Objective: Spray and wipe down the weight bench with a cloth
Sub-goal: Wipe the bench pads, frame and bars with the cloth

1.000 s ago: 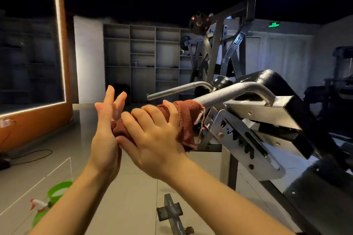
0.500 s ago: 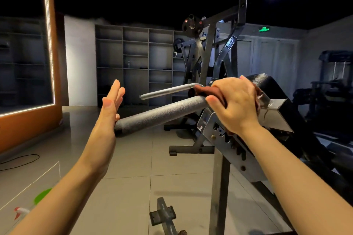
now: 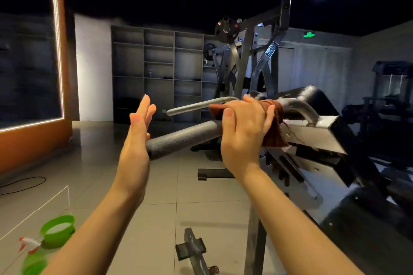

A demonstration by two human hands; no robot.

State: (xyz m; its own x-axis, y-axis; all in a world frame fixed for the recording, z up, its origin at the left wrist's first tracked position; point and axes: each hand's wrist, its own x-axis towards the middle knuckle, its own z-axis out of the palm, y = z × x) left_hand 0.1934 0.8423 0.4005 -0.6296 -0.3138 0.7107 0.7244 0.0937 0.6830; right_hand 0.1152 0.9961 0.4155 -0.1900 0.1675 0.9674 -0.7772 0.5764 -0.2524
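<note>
Weight bench point(image 3: 348, 140), black padding on a steel frame, occupies the right half of the frame, its grey foam-covered handle bar point(image 3: 185, 135) reaching toward centre. Cloth point(image 3: 273, 118), rust-brown, is wrapped over the bar at centre right, just beside the square steel bracket. Right hand point(image 3: 243, 127): grip closed round the cloth and bar, fingers curled over the top. Left hand point(image 3: 138, 131): grip wide, fingers straight and together, palm upright at the bar's free end, holding nothing; contact with the bar end cannot be told. Spray bottle point(image 3: 33, 250), green with white and red nozzle, blurred, lies at lower left beside a green ring-shaped item point(image 3: 59, 230). Shelving point(image 3: 156, 73) stands against the far wall, upper centre.
</note>
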